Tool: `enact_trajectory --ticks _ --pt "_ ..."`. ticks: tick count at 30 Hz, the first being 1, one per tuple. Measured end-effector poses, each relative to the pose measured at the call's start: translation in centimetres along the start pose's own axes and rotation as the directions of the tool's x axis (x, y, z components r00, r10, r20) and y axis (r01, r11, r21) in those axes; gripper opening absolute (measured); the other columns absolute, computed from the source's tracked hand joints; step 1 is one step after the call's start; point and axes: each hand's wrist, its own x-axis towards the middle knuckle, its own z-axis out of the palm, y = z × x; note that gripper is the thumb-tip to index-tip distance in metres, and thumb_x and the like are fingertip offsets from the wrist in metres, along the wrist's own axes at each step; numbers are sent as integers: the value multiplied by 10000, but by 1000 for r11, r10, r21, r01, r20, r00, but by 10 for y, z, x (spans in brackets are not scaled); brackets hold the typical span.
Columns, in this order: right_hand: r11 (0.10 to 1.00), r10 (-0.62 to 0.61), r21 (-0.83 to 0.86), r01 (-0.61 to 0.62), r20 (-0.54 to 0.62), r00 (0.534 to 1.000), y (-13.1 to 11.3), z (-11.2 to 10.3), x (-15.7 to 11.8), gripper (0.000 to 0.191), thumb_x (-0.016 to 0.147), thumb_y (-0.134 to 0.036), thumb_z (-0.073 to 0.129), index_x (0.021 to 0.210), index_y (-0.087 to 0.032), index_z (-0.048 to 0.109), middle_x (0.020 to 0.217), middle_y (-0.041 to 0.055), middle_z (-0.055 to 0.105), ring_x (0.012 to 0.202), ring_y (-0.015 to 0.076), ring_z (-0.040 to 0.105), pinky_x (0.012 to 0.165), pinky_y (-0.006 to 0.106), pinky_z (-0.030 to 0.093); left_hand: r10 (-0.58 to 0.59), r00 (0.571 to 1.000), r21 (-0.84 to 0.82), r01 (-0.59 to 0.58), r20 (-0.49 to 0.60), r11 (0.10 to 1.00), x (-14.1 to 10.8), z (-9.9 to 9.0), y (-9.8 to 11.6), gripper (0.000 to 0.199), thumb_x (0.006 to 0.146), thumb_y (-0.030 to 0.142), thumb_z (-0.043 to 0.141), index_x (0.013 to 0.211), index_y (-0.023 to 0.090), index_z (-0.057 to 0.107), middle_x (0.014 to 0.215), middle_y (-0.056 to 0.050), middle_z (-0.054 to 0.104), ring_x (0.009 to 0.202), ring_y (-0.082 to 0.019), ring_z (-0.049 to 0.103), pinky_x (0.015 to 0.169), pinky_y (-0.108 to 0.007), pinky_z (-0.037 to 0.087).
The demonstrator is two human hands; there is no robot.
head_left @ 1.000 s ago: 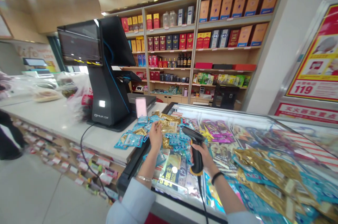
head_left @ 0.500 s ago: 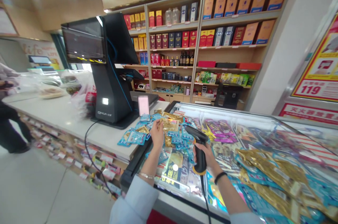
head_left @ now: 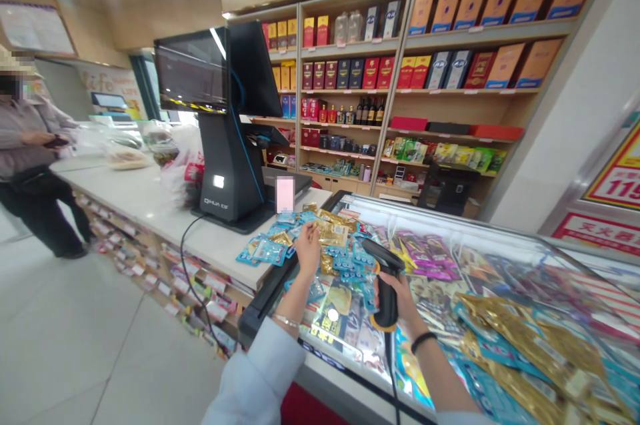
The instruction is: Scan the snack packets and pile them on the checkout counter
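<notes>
My left hand (head_left: 308, 253) pinches the edge of a gold snack packet (head_left: 334, 233) over a loose pile of blue and gold packets. My right hand (head_left: 406, 298) is wrapped round the handle of a black and yellow barcode scanner (head_left: 382, 254). The scanner's head points left and away from me, toward the pile. Several blue packets (head_left: 270, 251) lie on the counter's corner beside my left hand, and others rest on the glass top. The scanner's cable hangs down toward me.
A checkout terminal (head_left: 231, 171) stands on the white counter (head_left: 165, 211), with filled plastic bags (head_left: 183, 168) behind it. More gold and blue packets (head_left: 530, 338) are heaped at the right on the glass-topped case. Shelves of boxes line the back. A person (head_left: 35, 145) stands at the far left.
The view has turned slightly left, so more of the person at the far left shows. Both hands keep their hold, with little movement over the pile.
</notes>
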Motion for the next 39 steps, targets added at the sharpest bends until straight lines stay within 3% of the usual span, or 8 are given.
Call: enact_trajectory --ticks 14,19,22,27,33,39 --pt "999 -14 30 15 -43 999 1 -5 -1 428 591 -462 763 859 -178 586 478 -31 581 307 136 506 302 235 390 -24 1000 -18 23 -13 1000 2 4 0 226 820 370 552 962 199 596 914 -71 706 908 -225 667 850 -371 498" --pt "999 -5 45 8 -65 998 0 -9 3 397 586 -456 765 804 -191 566 479 -24 586 308 142 506 300 243 391 -124 992 -139 125 11 982 1 1 -5 371 811 416 548 1113 200 526 895 -61 688 759 -188 663 675 -325 538" --pt "997 -7 82 14 -84 996 0 -14 4 376 579 -453 766 751 -196 552 473 -24 577 308 136 501 303 239 386 -236 967 -258 254 99 932 -1 3 -13 379 783 396 561 1110 210 515 881 -37 663 677 -158 642 584 -304 539" --pt "995 5 102 7 -113 994 2 -17 3 368 578 -456 756 705 -195 530 468 -20 571 310 133 493 308 242 385 -366 915 -300 401 170 865 -2 13 -24 186 727 334 583 768 153 591 782 -40 633 669 -155 625 554 -302 548" --pt "995 20 99 -10 -100 995 -2 -13 1 349 584 -436 740 734 -191 542 457 -27 565 307 130 487 312 238 373 -481 867 -327 497 133 804 0 12 -23 114 742 211 550 812 149 617 767 -45 640 692 -159 647 632 -351 581" --pt "990 53 134 -40 -92 994 2 -13 6 304 602 -415 719 688 -194 529 469 -21 574 309 126 484 308 238 370 -533 815 -433 574 227 695 4 12 -16 73 734 101 556 771 156 586 760 -45 656 754 -152 675 796 -392 585"
